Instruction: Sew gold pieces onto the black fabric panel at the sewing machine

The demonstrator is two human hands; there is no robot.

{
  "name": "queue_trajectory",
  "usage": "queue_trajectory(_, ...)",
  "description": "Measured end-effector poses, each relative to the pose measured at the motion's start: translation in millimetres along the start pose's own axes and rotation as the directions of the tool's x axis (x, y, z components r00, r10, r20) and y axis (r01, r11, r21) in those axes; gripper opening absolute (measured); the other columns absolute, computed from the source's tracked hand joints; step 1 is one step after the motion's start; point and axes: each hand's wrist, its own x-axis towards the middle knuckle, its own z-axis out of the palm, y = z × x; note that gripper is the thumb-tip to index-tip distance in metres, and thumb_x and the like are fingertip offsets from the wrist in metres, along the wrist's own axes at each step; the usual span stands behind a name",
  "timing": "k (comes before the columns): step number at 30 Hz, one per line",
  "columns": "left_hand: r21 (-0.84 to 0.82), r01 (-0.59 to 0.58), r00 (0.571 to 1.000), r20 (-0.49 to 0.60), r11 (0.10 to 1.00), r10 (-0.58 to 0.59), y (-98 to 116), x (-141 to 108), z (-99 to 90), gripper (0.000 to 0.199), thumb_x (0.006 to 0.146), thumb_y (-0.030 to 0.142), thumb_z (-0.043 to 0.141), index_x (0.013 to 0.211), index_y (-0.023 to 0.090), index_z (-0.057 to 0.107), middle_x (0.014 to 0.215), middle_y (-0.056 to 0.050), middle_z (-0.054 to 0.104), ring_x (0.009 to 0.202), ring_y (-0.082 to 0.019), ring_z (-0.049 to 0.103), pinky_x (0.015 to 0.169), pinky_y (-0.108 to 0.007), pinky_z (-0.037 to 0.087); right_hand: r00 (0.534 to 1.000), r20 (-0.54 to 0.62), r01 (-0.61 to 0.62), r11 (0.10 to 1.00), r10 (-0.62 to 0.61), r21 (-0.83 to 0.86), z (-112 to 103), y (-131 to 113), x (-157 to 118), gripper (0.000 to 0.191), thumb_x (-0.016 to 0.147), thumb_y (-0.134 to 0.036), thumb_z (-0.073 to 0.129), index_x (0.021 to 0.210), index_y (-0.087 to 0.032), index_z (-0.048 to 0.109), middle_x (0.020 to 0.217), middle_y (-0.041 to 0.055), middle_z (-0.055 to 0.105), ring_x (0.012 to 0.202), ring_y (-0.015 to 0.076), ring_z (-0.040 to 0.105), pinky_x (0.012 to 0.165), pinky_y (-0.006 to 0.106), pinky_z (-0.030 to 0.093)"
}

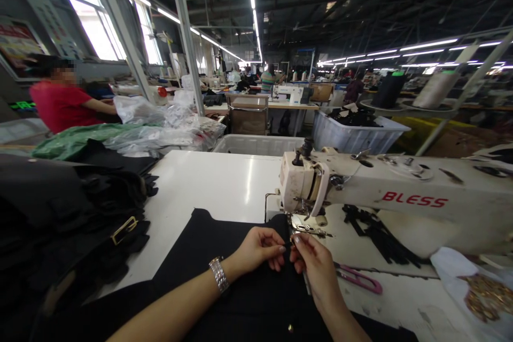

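Note:
Black fabric (224, 246) lies across the white table, its right edge running up beside the needle area of a sewing machine (385, 192). Just in front of the presser foot, my left hand (262, 250) pinches a small dark piece between thumb and fingers. Nearly touching it, my right hand (312, 256) is closed on the same small piece from the right, with a bit of brassy metal at its fingertips. The exact shape of the piece is hidden by the fingers. A small gold stud (290, 328) shows on the fabric below.
Pink-handled snips (360, 279) lie right of my right hand. Black strips (374, 235) rest behind the machine arm, gold rings (487, 296) at the far right. A black pile with a gold buckle (124, 230) fills the left. A person in red (64, 99) sits beyond.

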Motion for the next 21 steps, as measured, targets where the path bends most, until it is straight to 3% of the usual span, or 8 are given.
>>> queue_trajectory(4,0.01,-0.018,1.0,-0.004,1.0,0.018,-0.8,0.4,-0.4,0.046,0.058,0.044,0.072,0.073,0.006,0.052,0.055,-0.006,0.06,0.043,-0.01,0.056,0.039,-0.014,0.042,0.996,0.042,0.088,0.974,-0.08,-0.209,-2.0,8.3,-2.2,0.046,0.066,-0.056,0.061,0.08,-0.012,0.058,0.054,0.0011,0.053,0.046,0.0111,0.047,0.037,0.02,0.033)
queue_trajectory(7,0.035,-0.024,1.0,-0.003,0.999,0.024,-2.9,0.7,-0.6,0.047,0.057,0.045,0.072,0.071,0.006,0.051,0.056,-0.007,0.06,0.043,-0.01,0.056,0.038,-0.014,0.041,0.994,0.061,0.105,0.958,-0.092,-0.267,-0.5,11.3,-4.1,0.042,0.065,-0.052,0.064,0.078,-0.013,0.058,0.055,0.0021,0.055,0.044,0.0107,0.046,0.037,0.02,0.033)
queue_trajectory(10,0.029,-0.027,1.0,0.006,0.999,0.027,-2.2,-0.8,-1.3,0.046,0.057,0.044,0.072,0.072,0.006,0.051,0.056,-0.006,0.06,0.044,-0.01,0.056,0.04,-0.015,0.042,0.994,0.072,0.098,0.963,-0.082,-0.25,0.5,9.7,-3.8,0.042,0.063,-0.052,0.065,0.074,-0.012,0.059,0.052,0.0017,0.055,0.043,0.0107,0.046,0.038,0.02,0.034)
queue_trajectory(17,-0.102,-0.039,0.988,0.145,0.994,0.054,4.2,-7.9,-4.4,0.044,0.065,0.039,0.07,0.089,0.004,0.06,0.075,-0.012,0.065,0.062,-0.015,0.062,0.058,-0.022,0.05,0.999,0.053,0.016,0.997,-0.012,-0.08,-3.6,1.4,-3.7,0.043,0.057,-0.049,0.071,0.071,-0.012,0.056,0.053,0.001,0.056,0.044,0.0089,0.046,0.04,0.019,0.034)
queue_trajectory(21,-0.065,-0.061,0.998,0.017,0.996,0.062,-1.2,-4.6,-7.3,0.035,0.056,0.031,0.077,0.071,0.004,0.061,0.06,-0.007,0.061,0.051,-0.011,0.058,0.051,-0.019,0.047,0.991,0.133,0.02,0.999,-0.014,-0.04,0.8,7.2,-6.3,0.037,0.062,-0.047,0.069,0.068,-0.013,0.054,0.051,0.0008,0.056,0.044,0.0088,0.048,0.039,0.017,0.032)
